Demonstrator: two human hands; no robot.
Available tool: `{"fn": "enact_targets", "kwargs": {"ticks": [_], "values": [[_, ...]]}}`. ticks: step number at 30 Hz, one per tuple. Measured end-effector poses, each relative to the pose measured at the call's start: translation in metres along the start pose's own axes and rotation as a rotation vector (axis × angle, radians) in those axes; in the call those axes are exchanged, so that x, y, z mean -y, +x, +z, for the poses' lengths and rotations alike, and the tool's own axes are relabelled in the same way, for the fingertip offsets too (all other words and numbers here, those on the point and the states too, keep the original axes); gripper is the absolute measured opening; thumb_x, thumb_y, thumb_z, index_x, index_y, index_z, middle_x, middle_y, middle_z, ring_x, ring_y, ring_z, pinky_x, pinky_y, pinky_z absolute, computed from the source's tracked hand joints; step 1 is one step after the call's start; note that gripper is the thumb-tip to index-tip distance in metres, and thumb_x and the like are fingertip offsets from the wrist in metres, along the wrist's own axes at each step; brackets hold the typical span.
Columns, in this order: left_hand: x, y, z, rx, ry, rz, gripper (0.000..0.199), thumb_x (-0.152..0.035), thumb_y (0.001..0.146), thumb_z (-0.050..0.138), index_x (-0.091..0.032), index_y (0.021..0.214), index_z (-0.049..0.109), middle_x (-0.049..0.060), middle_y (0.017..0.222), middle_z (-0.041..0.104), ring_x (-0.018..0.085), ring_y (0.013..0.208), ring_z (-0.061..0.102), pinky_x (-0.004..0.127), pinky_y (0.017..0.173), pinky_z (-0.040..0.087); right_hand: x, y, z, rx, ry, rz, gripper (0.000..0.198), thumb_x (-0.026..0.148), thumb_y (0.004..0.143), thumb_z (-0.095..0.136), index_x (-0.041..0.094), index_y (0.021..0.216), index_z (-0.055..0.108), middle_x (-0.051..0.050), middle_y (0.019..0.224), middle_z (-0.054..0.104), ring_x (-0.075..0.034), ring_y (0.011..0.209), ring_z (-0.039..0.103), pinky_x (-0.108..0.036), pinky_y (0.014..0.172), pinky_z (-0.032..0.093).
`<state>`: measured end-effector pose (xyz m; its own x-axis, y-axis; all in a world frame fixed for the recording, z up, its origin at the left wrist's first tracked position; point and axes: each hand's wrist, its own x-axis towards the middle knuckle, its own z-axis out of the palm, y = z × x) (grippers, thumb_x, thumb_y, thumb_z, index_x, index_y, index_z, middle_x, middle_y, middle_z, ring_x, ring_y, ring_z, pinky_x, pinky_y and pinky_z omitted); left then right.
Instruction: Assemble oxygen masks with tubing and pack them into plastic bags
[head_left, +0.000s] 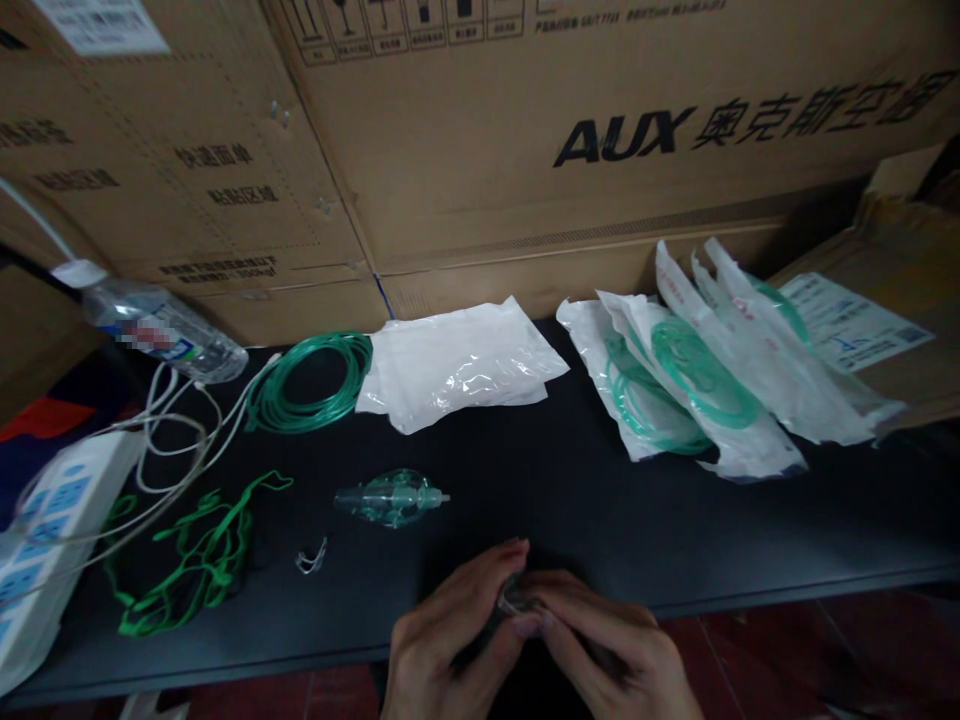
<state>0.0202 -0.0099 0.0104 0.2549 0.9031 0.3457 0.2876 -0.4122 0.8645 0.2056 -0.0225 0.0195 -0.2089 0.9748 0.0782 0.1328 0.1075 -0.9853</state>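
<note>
At the table's front edge, my left hand [461, 632] and my right hand [611, 640] meet, fingers pinched together. Between their fingertips is a small clear, shiny piece [514, 597], mostly hidden by the fingers. Beyond them lies a clear green-tinted mask [396, 498] with a pale connector on its right side. Left of the mask are small clear curved pieces [311, 556] and a tangle of green elastic straps [199, 560]. Coiled green tubing [311, 382] rests further back, beside white packets [457, 365].
Sealed bags with green tubing [701, 375] lie at the back right. At the left are a white power strip [71, 540], white cables [161, 420] and a tilted water bottle [161, 325]. Large cardboard boxes [480, 160] stand along the back of the black table [757, 540].
</note>
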Motion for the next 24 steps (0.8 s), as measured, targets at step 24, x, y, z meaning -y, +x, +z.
{"fn": "enact_targets", "kwargs": {"ticks": [24], "values": [[0.006,0.001,-0.013,0.078,0.049,-0.176,0.039,-0.023,0.089,0.078,-0.031,0.127,0.073,0.005,0.119,0.079,0.022,0.105,0.078,0.028,0.091,0.064,0.027,0.012,-0.011,-0.025,0.200,0.492,0.038,0.053,0.095,0.065,0.022,0.074,0.075,-0.003,0.075,0.073,-0.019,0.077,0.070,-0.027,0.076,0.055]]}}
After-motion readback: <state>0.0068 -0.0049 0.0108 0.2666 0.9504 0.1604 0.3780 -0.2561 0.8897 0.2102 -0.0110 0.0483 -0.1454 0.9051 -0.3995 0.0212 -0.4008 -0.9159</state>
